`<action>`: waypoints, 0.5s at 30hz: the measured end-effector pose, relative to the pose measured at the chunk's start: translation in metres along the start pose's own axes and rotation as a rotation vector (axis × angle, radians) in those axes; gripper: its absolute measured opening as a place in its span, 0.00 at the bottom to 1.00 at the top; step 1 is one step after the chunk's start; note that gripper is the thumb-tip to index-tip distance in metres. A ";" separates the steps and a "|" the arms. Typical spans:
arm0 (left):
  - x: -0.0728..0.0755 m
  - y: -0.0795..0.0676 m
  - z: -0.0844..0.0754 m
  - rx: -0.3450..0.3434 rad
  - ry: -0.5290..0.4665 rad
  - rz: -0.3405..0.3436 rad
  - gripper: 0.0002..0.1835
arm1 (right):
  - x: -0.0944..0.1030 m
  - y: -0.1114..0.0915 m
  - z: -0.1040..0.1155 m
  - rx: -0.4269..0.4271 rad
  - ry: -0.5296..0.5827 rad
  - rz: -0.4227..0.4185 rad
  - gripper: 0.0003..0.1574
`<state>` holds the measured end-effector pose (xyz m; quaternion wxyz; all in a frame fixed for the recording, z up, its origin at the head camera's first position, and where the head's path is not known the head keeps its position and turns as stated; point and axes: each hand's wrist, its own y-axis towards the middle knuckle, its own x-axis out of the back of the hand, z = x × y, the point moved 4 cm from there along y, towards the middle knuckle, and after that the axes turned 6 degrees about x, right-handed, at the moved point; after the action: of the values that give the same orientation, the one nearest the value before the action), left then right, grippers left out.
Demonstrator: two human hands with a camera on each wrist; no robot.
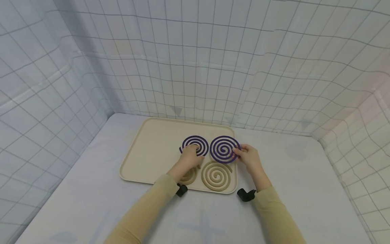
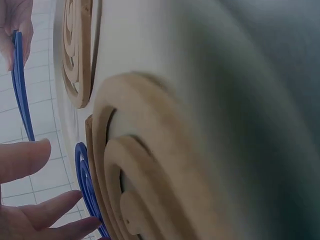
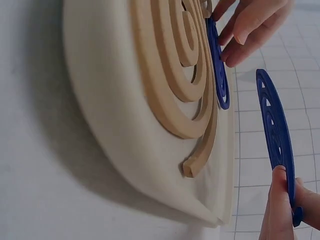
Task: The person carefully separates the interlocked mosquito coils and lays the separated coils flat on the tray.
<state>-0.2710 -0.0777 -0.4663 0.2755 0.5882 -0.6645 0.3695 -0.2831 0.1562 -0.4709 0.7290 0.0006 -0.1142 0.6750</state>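
Observation:
My right hand pinches the right edge of a blue-purple mosquito coil between thumb and fingers. That coil is raised above the right side of a cream tray. Farther left, a second blue-purple mosquito coil lies on the tray. My left hand reaches over it, fingertips touching it and thumb held apart. Two tan mosquito coils lie along the tray's near side: the right tan coil shows whole, while my left hand and forearm partly cover the left tan coil.
The tray rests on a pale cloth-covered table. Behind and at both sides hangs a white grid-patterned curtain. A black wrist camera sits at the right wrist, another black camera at the left.

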 end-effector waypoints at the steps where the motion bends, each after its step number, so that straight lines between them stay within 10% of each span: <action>1: -0.001 0.000 0.000 -0.004 0.023 0.017 0.29 | 0.000 0.001 0.000 -0.005 -0.010 -0.001 0.21; 15: -0.006 -0.002 -0.003 -0.027 0.137 0.140 0.39 | 0.000 0.009 0.003 -0.020 -0.028 -0.001 0.24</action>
<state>-0.2681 -0.0719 -0.4693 0.3014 0.5100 -0.6885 0.4182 -0.2924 0.1570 -0.4697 0.7275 0.0028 -0.1312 0.6735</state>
